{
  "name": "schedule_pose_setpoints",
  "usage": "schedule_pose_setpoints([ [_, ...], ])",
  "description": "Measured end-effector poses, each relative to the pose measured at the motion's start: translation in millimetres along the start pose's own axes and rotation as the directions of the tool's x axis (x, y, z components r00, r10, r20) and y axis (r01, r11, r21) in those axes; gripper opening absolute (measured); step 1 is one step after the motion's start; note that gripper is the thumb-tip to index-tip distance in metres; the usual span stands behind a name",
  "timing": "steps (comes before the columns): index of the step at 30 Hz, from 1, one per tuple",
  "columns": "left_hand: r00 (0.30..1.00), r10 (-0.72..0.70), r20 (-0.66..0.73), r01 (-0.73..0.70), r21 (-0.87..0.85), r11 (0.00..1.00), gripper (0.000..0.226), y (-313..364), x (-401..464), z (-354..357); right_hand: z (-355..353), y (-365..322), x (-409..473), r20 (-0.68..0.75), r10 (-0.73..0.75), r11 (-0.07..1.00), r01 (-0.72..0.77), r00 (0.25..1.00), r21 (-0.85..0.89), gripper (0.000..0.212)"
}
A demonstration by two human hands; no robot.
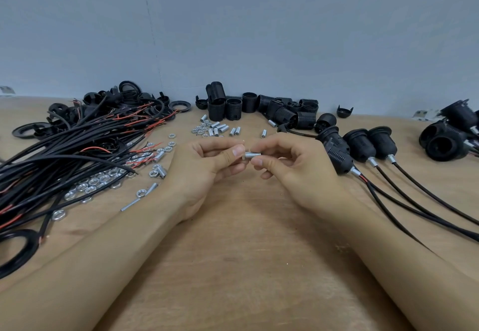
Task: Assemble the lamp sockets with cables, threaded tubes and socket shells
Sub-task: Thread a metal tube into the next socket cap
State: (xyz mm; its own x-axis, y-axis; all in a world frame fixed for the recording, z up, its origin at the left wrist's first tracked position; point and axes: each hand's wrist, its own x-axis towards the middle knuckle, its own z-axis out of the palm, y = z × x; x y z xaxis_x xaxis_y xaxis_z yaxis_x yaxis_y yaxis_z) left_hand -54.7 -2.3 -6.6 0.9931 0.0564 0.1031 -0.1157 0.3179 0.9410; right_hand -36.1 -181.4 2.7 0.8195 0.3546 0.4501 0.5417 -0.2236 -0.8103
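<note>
Black cables (64, 154) were heaped at the bench's (233, 266) left. At centre, a threaded tube (252, 154) was pinched by the left hand (207, 164) and right hand (290, 167), seemingly for fitting a nut. Finished sockets (360, 146) were laid rightward.

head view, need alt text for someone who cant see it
Two bare hands, the left hand and right hand, pinch a small threaded tube between them above a wooden table. Black cables and loose nuts lie left, empty socket shells behind, three cabled sockets right.
</note>
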Motion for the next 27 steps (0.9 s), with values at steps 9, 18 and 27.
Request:
schedule_pose_setpoints([
  [9,0.998,0.060,0.014,-0.061,0.017,0.998,0.032,3.3,-1.7,2.5,-0.9,-1.1,-1.2,-0.050,-0.066,0.993,0.060,0.997,-0.106,0.003],
  [18,0.997,0.032,0.069,-0.038,0.093,0.995,0.028,2.3,-3.6,3.6,-0.1,-4.7,-1.6,-0.030,-0.092,0.990,0.088,0.995,-0.110,0.011],
  [27,0.998,-0.052,0.041,0.054,-0.057,0.997,0.018,4.4,-2.1,1.1,-1.1,-4.1,-1.0,-0.077,-0.106,0.985,0.095,0.991,-0.143,0.012],
])
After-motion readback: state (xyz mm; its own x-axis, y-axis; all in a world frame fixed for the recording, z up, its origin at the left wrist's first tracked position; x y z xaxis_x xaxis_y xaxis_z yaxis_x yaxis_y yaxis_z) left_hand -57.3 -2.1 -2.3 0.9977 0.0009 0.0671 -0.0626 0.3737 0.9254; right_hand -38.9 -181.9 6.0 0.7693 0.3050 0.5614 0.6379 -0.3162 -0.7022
